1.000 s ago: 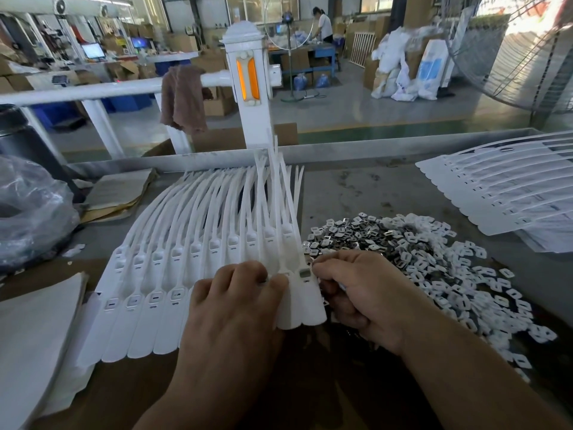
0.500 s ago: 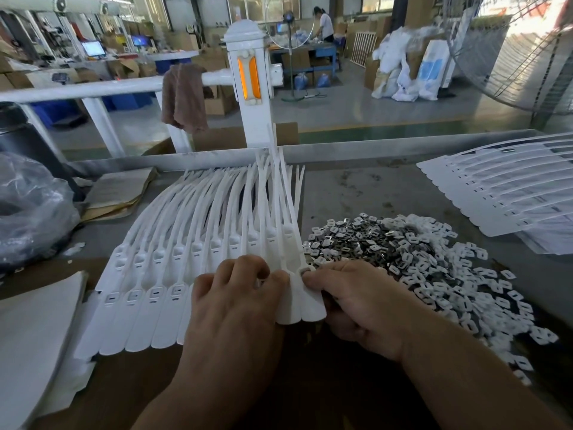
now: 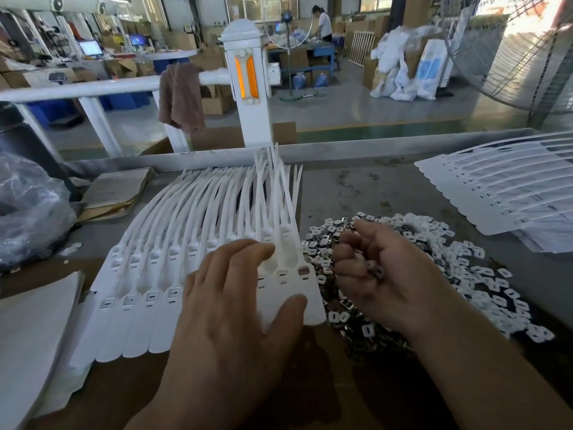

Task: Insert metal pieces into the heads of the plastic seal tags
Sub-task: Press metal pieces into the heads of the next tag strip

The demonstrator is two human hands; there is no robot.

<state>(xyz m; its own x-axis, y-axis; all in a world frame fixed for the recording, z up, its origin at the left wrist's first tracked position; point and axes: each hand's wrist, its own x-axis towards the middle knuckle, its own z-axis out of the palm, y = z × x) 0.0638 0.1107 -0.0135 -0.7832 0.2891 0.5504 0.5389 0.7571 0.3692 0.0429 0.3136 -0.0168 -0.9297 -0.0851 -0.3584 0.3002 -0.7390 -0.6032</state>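
Two hands at the bench. Your left hand (image 3: 229, 305) lies flat on the fanned seal tags (image 3: 148, 274), fingers straight and spread, thumb on the rightmost tag ends. Your right hand (image 3: 384, 274) hovers just above the heaped metal pieces (image 3: 480, 280) beside the tags, fingers curled round a few of them.

Bright daylight from rear windows; wide-angle bending at edges.
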